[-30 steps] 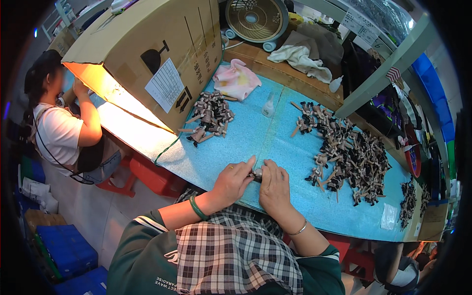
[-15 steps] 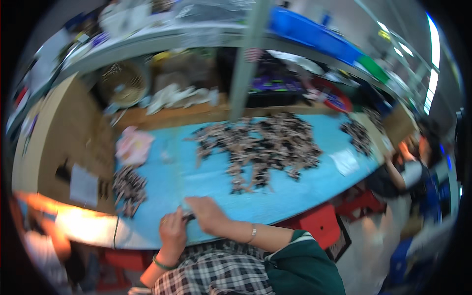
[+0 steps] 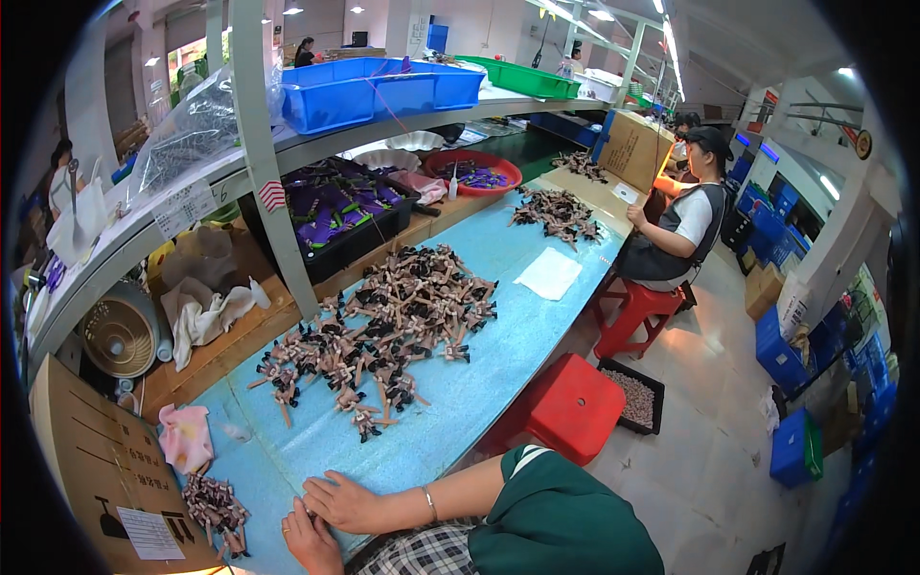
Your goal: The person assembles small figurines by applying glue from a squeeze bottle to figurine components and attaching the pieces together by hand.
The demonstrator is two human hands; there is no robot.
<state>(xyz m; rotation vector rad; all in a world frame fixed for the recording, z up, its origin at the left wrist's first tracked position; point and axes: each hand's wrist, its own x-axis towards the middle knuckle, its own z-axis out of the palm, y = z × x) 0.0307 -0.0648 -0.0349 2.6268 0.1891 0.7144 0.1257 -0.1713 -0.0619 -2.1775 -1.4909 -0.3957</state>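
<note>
Head view: both hands rested together at the light-blue foam-covered tabletop [image 3: 498, 355] edge, right hand [image 3: 347, 501] flat, left hand [image 3: 309, 540] loosely curled, grip unclear, near small dark-brown parts [image 3: 213, 501].

Long worktop [image 3: 498, 355] under a blue foam sheet

On it I see a big heap of brown-and-black small parts [image 3: 383, 326], a smaller pile [image 3: 213, 503] by my hands, a pink cloth [image 3: 184, 436] and a white sheet [image 3: 551, 273].

Factory assembly line: long blue-covered workbench [image 3: 498, 335], small-parts piles [image 3: 383, 326], blue bins [image 3: 374, 91], seated worker [image 3: 685, 216].
</note>
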